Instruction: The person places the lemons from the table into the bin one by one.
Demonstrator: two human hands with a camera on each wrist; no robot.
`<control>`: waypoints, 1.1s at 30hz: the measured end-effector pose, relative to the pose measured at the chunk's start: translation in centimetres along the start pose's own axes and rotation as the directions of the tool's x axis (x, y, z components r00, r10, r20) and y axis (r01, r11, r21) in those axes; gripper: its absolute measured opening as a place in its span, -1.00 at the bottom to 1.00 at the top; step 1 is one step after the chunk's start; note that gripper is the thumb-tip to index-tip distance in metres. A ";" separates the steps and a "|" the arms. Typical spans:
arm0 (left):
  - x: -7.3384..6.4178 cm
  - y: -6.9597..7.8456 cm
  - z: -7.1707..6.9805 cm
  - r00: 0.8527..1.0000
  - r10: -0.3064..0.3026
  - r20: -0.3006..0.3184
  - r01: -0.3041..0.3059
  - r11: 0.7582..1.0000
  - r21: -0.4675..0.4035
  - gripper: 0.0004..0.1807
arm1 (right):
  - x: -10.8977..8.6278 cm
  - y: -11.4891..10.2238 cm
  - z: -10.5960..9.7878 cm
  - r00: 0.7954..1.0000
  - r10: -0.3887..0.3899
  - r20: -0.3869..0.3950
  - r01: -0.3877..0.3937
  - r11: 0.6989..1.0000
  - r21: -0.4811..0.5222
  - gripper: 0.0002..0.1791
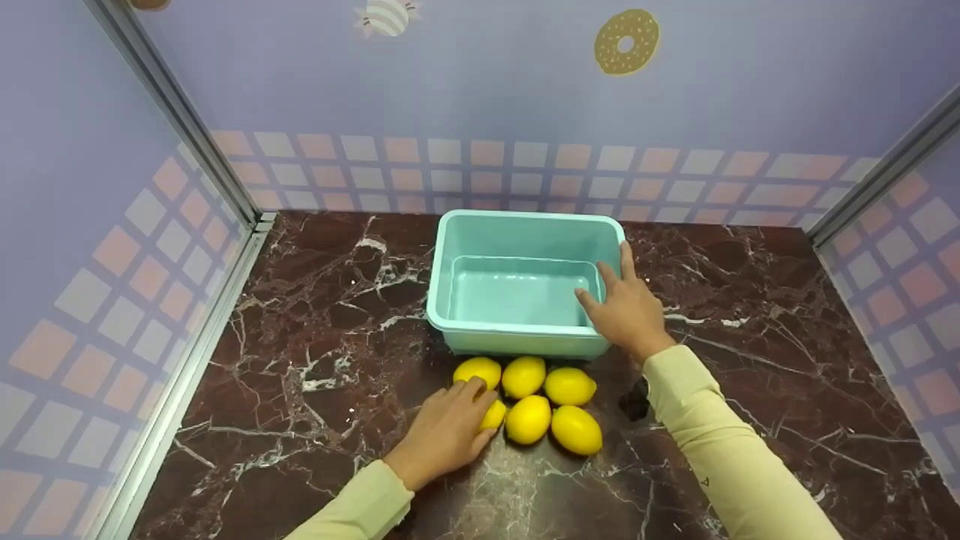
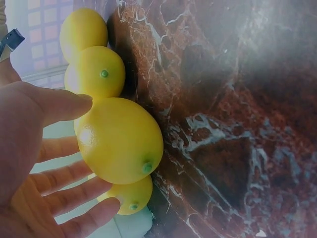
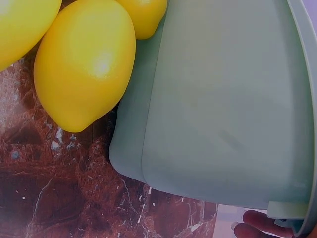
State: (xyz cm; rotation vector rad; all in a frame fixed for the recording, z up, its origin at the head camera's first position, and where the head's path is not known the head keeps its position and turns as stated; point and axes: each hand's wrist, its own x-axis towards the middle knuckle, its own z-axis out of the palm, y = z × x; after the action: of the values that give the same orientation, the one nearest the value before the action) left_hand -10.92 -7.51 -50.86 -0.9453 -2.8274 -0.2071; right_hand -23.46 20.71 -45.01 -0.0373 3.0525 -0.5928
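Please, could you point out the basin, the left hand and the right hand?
Basin (image 1: 517, 297), head view: its inner floor.
Left hand (image 1: 445, 429), head view: its back.
Right hand (image 1: 630, 309), head view: its back.

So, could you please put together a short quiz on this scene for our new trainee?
1. Count: in the head view, how many yellow lemons lie in front of the teal basin?

2. Multiple choice: what is the right hand touching?
A) a lemon
B) the basin's rim
C) the patterned wall

3. Fill in, from the person's side: the left hand partly covers the lemons at the ____ end of their two rows.

Key: 1. six; 2. B; 3. left.
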 end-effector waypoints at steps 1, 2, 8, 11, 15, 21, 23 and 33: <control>0.0 0.0 0.0 1.000 -0.001 0.004 0.001 1.000 0.002 -0.54 | 0.0 0.0 0.0 1.000 -0.001 -0.002 0.001 1.000 -0.001 -0.19; 0.1 0.0 0.0 1.000 -0.001 0.008 0.001 1.000 0.005 -0.55 | 0.0 0.0 0.0 1.000 -0.002 -0.003 0.002 1.000 0.000 -0.19; 0.1 0.1 0.2 1.000 0.005 0.016 -0.005 1.000 0.006 -0.56 | 0.0 0.0 0.0 1.000 -0.002 -0.009 0.002 1.000 0.000 -0.20; 0.2 0.2 0.3 1.000 0.010 0.020 -0.011 1.000 0.010 -0.55 | 0.0 0.0 0.1 1.000 -0.001 -0.011 0.001 1.000 -0.001 -0.21; 0.2 0.2 0.3 1.000 0.016 0.026 -0.016 1.000 0.019 -0.54 | 0.0 0.0 0.1 1.000 -0.001 -0.016 0.001 1.000 -0.004 -0.21; 0.1 0.3 0.4 0.999 0.021 0.029 -0.021 1.000 0.020 -0.51 | 0.1 0.0 0.1 1.000 0.001 -0.014 -0.001 1.000 -0.004 -0.21; 0.1 0.3 0.4 0.999 0.021 0.030 -0.022 1.000 0.021 -0.50 | 0.1 0.0 0.1 1.000 0.002 -0.014 -0.002 1.000 -0.002 -0.21; 0.1 0.4 0.7 0.999 0.036 0.027 -0.037 0.999 0.032 -0.45 | 0.0 -0.1 0.1 1.000 -0.002 -0.011 0.001 1.000 -0.010 -0.23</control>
State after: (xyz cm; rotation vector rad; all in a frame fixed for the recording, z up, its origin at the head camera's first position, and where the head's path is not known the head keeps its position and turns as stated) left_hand -10.84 -7.04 -51.52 -0.9993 -2.8255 -0.1454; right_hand -23.49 20.61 -45.09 -0.0366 3.0667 -0.5803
